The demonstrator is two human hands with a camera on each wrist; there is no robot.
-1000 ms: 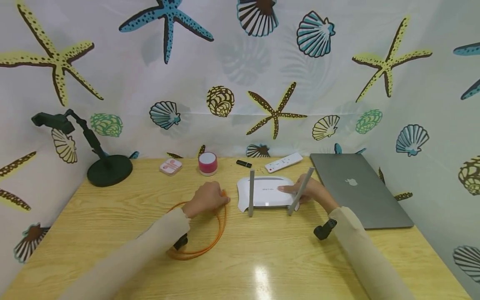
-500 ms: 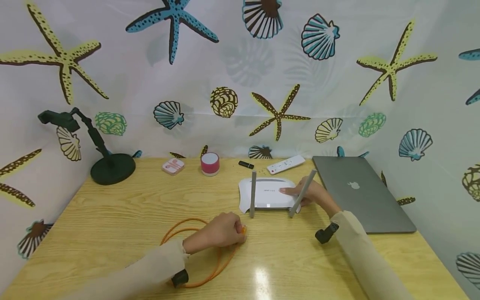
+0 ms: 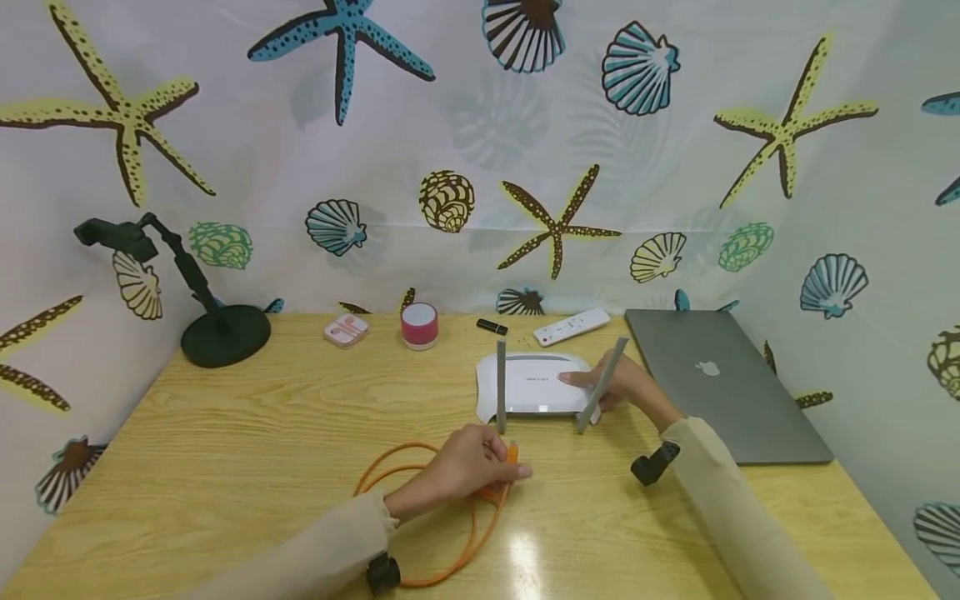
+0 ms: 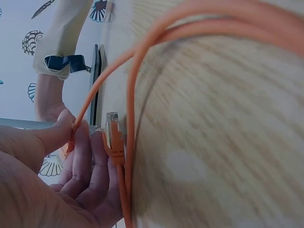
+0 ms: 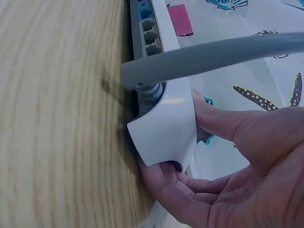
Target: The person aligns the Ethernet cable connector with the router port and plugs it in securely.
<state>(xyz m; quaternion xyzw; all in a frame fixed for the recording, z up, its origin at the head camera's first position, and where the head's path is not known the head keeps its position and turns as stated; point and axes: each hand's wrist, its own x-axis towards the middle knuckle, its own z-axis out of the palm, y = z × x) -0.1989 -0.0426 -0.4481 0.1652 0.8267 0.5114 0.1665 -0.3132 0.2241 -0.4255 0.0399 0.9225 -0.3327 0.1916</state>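
In the head view my left hand (image 3: pixel 467 463) is in front of the white router (image 3: pixel 536 385), pinching an orange network cable (image 3: pixel 373 463) just behind one plug (image 3: pixel 512 452). That plug points up toward the router's near side. The left wrist view shows thumb and finger on the cable, and the cable's other plug (image 4: pixel 115 137), with a clear tip, beside the lower fingers. My right hand (image 3: pixel 621 382) grips the router's right end, thumb on top and fingers underneath. From the right wrist, a row of ports (image 5: pixel 149 35) and a grey antenna (image 5: pixel 209 58) show along the router's edge.
A closed grey laptop (image 3: pixel 720 392) lies right of the router. Behind stand a white remote (image 3: pixel 572 327), a black USB stick (image 3: pixel 492 326), a pink-and-white cylinder (image 3: pixel 419 325) and an earphone case (image 3: pixel 347 331). A dark desk lamp (image 3: pixel 225 336) is at the back left.
My left hand has come toward me and to the right, bringing the cable end and part of its loops to the router's front. The right hand keeps its hold on the router.
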